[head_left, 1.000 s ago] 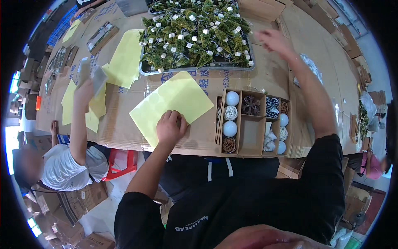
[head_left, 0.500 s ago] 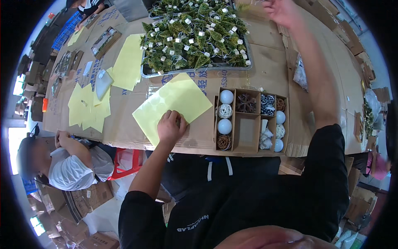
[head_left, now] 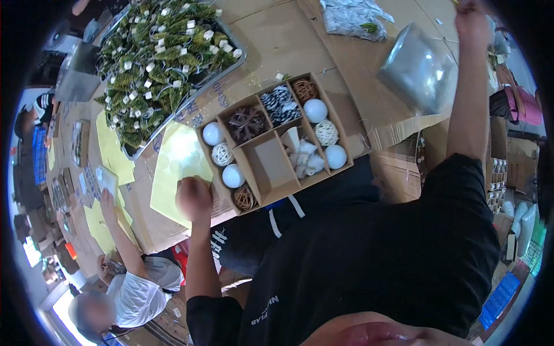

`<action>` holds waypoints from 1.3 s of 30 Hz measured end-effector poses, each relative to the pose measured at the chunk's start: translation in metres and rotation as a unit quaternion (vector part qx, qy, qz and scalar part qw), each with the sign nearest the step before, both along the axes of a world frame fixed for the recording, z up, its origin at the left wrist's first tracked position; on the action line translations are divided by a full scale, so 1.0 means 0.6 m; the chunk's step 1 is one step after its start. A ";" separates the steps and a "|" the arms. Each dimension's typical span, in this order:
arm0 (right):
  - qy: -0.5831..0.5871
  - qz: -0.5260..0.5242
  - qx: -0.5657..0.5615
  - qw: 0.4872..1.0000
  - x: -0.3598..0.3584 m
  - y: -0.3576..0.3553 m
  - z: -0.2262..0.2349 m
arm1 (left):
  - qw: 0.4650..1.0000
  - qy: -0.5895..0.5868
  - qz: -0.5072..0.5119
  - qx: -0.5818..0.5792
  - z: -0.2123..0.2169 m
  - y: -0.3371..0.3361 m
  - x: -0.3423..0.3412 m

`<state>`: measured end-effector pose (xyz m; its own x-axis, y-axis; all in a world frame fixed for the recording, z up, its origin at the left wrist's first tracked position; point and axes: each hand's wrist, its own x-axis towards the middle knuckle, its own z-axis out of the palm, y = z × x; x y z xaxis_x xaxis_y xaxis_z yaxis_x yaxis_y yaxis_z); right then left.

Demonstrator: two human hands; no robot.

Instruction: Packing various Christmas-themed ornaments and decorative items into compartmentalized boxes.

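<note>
Sheet (head_left: pixel 176 153) pale yellow, faint round outlines. Divided box (head_left: pixel 270 170) brown. Smooth balls (head_left: pixel 315 111) white; woven ball (head_left: pixel 326 132) cream-white; twig ball (head_left: pixel 304 90) reddish brown. Pine cones (head_left: pixel 281 106) black-and-white. Dried pods (head_left: pixel 247 124) dark brown. Small trees (head_left: pixel 156 69) green, cubes (head_left: pixel 208 34) white. Tray (head_left: pixel 234 65) silver-grey. Surface (head_left: pixel 271 40) tan, blue print. Shirt (head_left: pixel 369 248) black.

Co-worker (head_left: pixel 138 301) in white, person (head_left: pixel 524 107) in pink, blue crate (head_left: pixel 500 300) lower right

Brown table (head_left: pixel 276 43) | near edge: box (head_left: pixel 269 167) is sitting, yellow sheet (head_left: pixel 178 151) is lying left, clear pack (head_left: pixel 418 69) right | farther back: gray tray (head_left: pixel 190 105), shiny bag (head_left: pixel 352 20) are resting
</note>
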<state>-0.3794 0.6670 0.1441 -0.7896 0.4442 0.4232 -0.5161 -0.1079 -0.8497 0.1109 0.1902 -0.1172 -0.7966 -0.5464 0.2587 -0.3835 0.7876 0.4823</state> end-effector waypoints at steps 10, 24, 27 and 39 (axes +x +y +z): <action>-0.061 0.194 0.695 0.689 0.017 -0.153 -0.271 | 1.000 0.003 0.016 0.020 -0.027 -0.021 0.026; -0.098 0.245 0.570 0.778 0.166 -0.192 -0.073 | 0.999 -0.021 0.029 -0.011 -0.007 -0.004 0.015; -0.053 0.298 0.556 0.774 0.223 -0.212 -0.047 | 0.999 -0.002 0.032 -0.003 -0.011 -0.008 0.014; -0.063 0.477 0.434 0.761 0.479 -0.323 0.111 | 0.928 0.290 -0.168 0.164 0.337 0.146 -0.064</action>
<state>-0.0919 0.4734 0.2108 -0.6354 -0.7621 0.1244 -0.4637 0.2477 -0.8507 0.0728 0.2778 0.0847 -0.7157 -0.4173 0.5599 0.2558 0.5894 0.7663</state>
